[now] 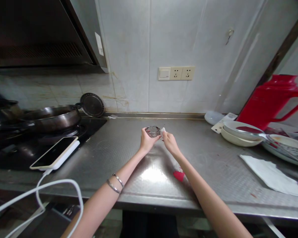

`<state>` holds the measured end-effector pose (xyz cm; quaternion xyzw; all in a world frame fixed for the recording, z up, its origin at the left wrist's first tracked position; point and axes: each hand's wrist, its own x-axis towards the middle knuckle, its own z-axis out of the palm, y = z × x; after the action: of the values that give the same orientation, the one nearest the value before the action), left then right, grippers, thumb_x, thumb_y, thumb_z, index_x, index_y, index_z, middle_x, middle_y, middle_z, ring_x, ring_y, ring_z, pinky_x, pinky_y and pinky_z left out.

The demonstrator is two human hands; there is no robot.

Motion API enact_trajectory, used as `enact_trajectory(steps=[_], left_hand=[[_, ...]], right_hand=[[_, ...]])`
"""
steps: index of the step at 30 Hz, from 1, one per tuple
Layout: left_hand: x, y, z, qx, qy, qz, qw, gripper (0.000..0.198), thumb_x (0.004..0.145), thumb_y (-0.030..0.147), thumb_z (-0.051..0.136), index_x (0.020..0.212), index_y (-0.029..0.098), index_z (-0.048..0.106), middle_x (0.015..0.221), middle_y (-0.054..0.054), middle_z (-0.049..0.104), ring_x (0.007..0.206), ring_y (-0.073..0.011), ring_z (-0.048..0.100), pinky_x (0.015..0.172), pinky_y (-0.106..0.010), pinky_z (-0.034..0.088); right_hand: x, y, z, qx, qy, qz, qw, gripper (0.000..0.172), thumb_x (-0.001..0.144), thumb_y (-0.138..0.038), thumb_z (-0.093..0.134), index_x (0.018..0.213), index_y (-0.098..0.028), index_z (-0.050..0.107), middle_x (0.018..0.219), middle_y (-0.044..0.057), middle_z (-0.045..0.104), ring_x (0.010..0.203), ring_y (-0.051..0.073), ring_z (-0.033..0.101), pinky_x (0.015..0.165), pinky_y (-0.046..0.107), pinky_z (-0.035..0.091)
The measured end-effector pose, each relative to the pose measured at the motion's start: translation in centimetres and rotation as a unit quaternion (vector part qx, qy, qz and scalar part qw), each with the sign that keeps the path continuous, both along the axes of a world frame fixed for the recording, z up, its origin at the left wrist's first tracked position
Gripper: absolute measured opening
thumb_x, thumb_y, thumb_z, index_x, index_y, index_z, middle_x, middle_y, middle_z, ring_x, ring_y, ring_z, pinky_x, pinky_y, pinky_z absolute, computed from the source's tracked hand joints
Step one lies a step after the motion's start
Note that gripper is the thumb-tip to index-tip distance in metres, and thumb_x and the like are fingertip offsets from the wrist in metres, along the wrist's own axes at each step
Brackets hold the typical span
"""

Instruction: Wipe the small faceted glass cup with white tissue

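Note:
My left hand [147, 142] is closed around a small, round, clear glass [153, 131], held a little above the steel counter [129, 148]. Its wide mouth faces me, and my fingers hide part of its side. Pinched in my right hand [169, 141] is a crumpled white tissue [162, 133], right at the glass's right edge; I cannot tell whether they touch. A red piece [178, 176] lies on the counter beside my right forearm, partly hidden by it.
On the left, a phone on a white power bank [62, 155] with a looping white cable lies at the stove's edge, near a steel pan [52, 118]. On the right are stacked bowls [240, 137], a red thermos jug [268, 99] and a white paper sheet [273, 175].

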<state>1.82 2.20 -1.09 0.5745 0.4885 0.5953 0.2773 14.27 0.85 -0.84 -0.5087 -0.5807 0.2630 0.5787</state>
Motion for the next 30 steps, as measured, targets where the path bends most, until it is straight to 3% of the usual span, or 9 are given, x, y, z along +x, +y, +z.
enact_trajectory(steps=[6, 11, 15, 17, 21, 30], left_hand=[[-1.0, 0.9, 0.1, -0.009, -0.067, -0.122, 0.990, 0.078, 0.046, 0.025, 0.088, 0.108, 0.015, 0.042, 0.105, -0.009, 0.058, 0.092, -0.0192, 0.061, 0.089, -0.037, 0.046], [-1.2, 0.6, 0.7, -0.060, -0.110, -0.256, 0.959, 0.078, 0.040, 0.015, 0.089, 0.105, 0.014, 0.048, 0.100, -0.006, 0.060, 0.085, -0.0162, 0.061, 0.089, -0.037, 0.046], [-1.1, -0.5, 1.3, -0.086, -0.119, -0.332, 0.932, 0.078, 0.039, 0.011, 0.089, 0.108, 0.015, 0.052, 0.096, -0.005, 0.061, 0.089, -0.0180, 0.060, 0.088, -0.036, 0.045], [-1.1, -1.0, 1.7, -0.094, -0.118, -0.362, 0.920, 0.078, 0.039, 0.009, 0.088, 0.110, 0.015, 0.054, 0.093, -0.005, 0.061, 0.089, -0.0183, 0.060, 0.086, -0.035, 0.046], [-1.3, -1.4, 2.3, -0.088, -0.124, -0.381, 0.912, 0.073, 0.043, 0.008, 0.086, 0.110, 0.014, 0.057, 0.093, -0.005, 0.062, 0.090, -0.0171, 0.059, 0.084, -0.032, 0.045], [-0.5, -1.4, 1.6, -0.079, -0.180, -0.346, 0.917, 0.081, 0.039, 0.009, 0.088, 0.111, 0.015, 0.050, 0.095, -0.004, 0.061, 0.083, -0.0144, 0.061, 0.081, -0.030, 0.048]], right_hand=[[2.9, 0.6, 1.1, 0.063, -0.040, -0.054, 0.996, 0.055, 0.080, -0.062, 0.046, 0.055, -0.015, 0.059, 0.052, 0.000, 0.053, 0.054, 0.015, 0.051, 0.055, 0.024, 0.041], [4.0, 0.3, 2.9, 0.147, -0.084, -0.096, 0.981, 0.048, 0.086, -0.054, 0.047, 0.084, -0.013, 0.072, 0.074, 0.005, 0.070, 0.067, 0.020, 0.062, 0.062, 0.026, 0.047], [3.5, 0.1, 4.2, 0.173, -0.145, 0.017, 0.974, 0.036, 0.086, -0.045, 0.052, 0.096, -0.018, 0.074, 0.095, 0.006, 0.074, 0.083, 0.023, 0.068, 0.073, 0.029, 0.050], [3.3, 0.0, 4.6, 0.155, -0.185, 0.098, 0.965, 0.033, 0.087, -0.041, 0.052, 0.095, -0.019, 0.074, 0.093, 0.004, 0.075, 0.082, 0.022, 0.069, 0.072, 0.028, 0.051], [3.5, -0.3, 5.2, 0.119, -0.223, 0.181, 0.951, 0.035, 0.088, -0.042, 0.050, 0.090, -0.017, 0.075, 0.087, 0.003, 0.075, 0.076, 0.021, 0.069, 0.066, 0.025, 0.051], [5.0, -2.4, 4.9, 0.167, -0.289, 0.101, 0.937, 0.026, 0.090, -0.030, 0.050, 0.098, -0.020, 0.073, 0.097, 0.007, 0.074, 0.083, 0.022, 0.071, 0.072, 0.028, 0.054]])
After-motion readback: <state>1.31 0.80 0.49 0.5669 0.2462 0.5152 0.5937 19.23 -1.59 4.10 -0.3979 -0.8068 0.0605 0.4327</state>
